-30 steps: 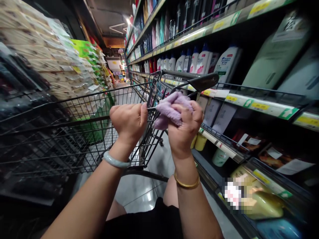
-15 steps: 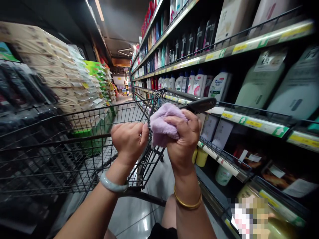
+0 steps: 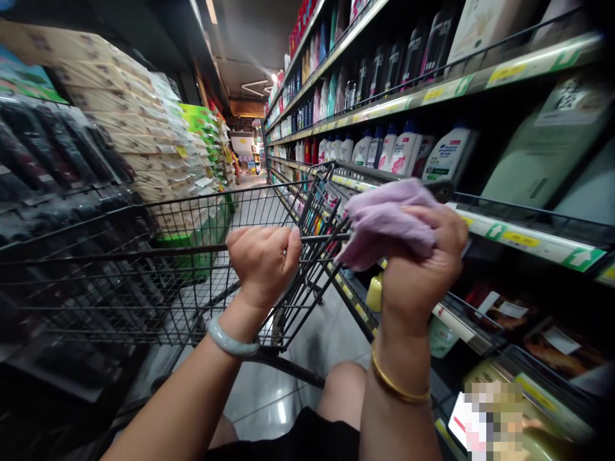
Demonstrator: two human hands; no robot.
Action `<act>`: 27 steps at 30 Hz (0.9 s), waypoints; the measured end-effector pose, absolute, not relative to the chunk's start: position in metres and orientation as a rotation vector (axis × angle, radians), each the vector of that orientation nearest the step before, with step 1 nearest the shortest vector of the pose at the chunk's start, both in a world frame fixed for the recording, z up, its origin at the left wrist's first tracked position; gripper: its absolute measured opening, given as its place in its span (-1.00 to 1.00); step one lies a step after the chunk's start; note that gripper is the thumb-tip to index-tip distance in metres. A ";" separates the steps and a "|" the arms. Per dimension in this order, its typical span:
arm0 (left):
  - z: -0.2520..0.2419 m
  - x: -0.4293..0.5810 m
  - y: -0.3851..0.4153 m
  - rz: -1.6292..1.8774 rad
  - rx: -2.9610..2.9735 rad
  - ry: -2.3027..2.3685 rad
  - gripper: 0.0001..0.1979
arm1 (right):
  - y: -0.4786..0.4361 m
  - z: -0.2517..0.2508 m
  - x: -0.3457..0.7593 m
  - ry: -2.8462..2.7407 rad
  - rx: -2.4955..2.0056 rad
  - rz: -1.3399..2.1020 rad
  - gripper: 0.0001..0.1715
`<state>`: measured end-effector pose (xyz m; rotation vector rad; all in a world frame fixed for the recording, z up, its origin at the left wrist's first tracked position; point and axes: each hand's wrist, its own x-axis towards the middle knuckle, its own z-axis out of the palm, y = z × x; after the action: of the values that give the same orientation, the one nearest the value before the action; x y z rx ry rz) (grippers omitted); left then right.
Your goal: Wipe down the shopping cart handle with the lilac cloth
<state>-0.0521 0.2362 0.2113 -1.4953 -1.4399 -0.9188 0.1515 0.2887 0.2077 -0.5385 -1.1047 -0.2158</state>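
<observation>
My left grip (image 3: 263, 259) is closed in a fist on the dark wire shopping cart (image 3: 202, 249), whose side rail (image 3: 323, 239) runs in from the left and shows again past my thumb. To the right of it, my right grip (image 3: 427, 246) is clenched on a folded lilac cloth (image 3: 384, 218), fingers curled over its near right part, loose folds spilling left. The rail reaches the cloth's left edge; whether the cloth wraps around it, I cannot tell.

The cloth looks fluffy and limp, so I judge it nearly weightless, in no danger of breaking, and apt to slump wherever I don't pinch it. A full handful near the middle should give me more control than a corner. The cart is another matter: stiff, thin metal, probably heavy as a whole and likely to roll if pushed hard. Its rail is narrow and looks smooth, so it may slide in my palm; a firm hold on a straight stretch, left of the crowded wires, seems best. On the right, the shelf (image 3: 528, 240) stands near, and its bottles (image 3: 406, 150) could be knocked by a careless swing.
</observation>
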 end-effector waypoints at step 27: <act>0.213 -0.056 0.254 -0.937 -1.547 -1.540 -0.47 | 0.277 0.144 0.098 -1.270 -0.677 -0.354 -0.87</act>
<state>-0.0556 0.2539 0.2131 -1.5473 -1.5400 -0.9371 0.0977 0.2765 0.1437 -0.6769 -1.2700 -0.3539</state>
